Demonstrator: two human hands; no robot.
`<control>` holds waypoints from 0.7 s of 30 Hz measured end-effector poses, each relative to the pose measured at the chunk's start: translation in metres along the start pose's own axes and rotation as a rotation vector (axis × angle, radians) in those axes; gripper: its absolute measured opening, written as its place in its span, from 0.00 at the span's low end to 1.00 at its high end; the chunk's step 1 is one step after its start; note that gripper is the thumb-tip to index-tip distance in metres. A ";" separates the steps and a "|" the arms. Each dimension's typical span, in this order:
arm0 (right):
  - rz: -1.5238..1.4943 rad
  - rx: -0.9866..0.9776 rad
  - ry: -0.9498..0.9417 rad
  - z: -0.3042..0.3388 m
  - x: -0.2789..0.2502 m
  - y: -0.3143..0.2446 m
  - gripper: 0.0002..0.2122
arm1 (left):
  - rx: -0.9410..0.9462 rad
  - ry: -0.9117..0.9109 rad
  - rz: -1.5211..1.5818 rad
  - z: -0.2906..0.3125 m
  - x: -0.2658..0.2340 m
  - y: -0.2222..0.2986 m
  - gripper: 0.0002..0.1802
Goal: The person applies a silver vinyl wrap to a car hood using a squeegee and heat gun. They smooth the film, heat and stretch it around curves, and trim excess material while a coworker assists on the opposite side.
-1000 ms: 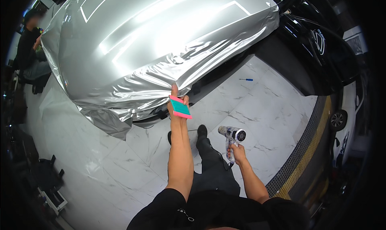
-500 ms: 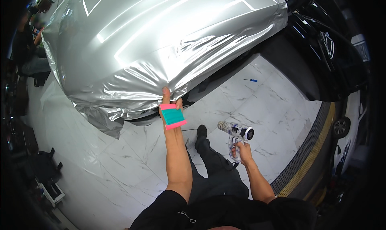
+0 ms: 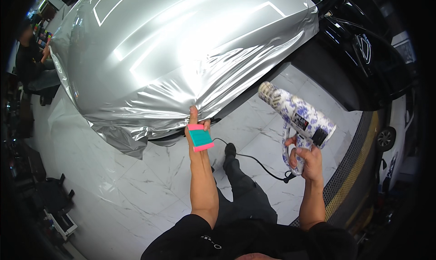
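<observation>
rising since half a second ago, the right hand (image 3: 310, 162) is bringing a patterned heat gun (image 3: 299, 115) up and outward from beside the thigh, and the gun is now showing larger, its nozzle pointing up and to the left, toward the car. the right fingers are wrapping round the white and purple handle. a black cord (image 3: 247, 156) is trailing from the handle's base toward the person's shoe (image 3: 230, 149).

the left hand (image 3: 194, 119) is staying near the same lower edge of the silver film (image 3: 177, 64), its thumb lying on top and its fingers curling beneath, gripping the material. creases are fanning out from that grip, while the rest of the film is spreading glossily over the front of the car. a pink and teal squeegee (image 3: 200, 138) is resting over the palm and wrist; how it is being held, i cannot tell. the heat gun is hovering well apart from the film, above the marbled floor (image 3: 154, 182).

at the far left, a co-worker (image 3: 34, 62) is sitting beside the film's edge. a black door (image 3: 363, 78) is standing open at the right.
</observation>
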State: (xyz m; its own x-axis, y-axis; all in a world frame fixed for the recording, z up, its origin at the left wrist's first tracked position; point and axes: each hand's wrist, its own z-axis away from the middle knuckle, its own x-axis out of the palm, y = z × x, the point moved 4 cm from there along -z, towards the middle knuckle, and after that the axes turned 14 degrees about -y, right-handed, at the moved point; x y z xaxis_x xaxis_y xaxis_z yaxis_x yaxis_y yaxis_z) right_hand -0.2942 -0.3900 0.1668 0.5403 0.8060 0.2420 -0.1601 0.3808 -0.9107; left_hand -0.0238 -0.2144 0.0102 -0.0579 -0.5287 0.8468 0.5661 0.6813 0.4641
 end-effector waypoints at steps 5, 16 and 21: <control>0.104 -0.075 -0.031 -0.034 0.047 -0.040 0.24 | -0.048 -0.019 -0.066 -0.007 -0.027 -0.005 0.19; 0.282 0.024 -0.066 -0.057 0.112 -0.054 0.16 | -0.070 -0.023 -0.134 -0.002 -0.031 -0.002 0.12; 0.355 0.045 0.023 -0.076 0.102 -0.057 0.11 | -0.066 -0.071 -0.142 -0.004 -0.026 0.000 0.14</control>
State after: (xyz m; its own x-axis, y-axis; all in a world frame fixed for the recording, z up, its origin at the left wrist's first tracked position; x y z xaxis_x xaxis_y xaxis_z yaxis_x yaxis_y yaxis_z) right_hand -0.1670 -0.3636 0.2177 0.4627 0.8814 -0.0950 -0.3773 0.0988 -0.9208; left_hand -0.0194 -0.2026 -0.0134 -0.1982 -0.5785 0.7912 0.6004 0.5664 0.5645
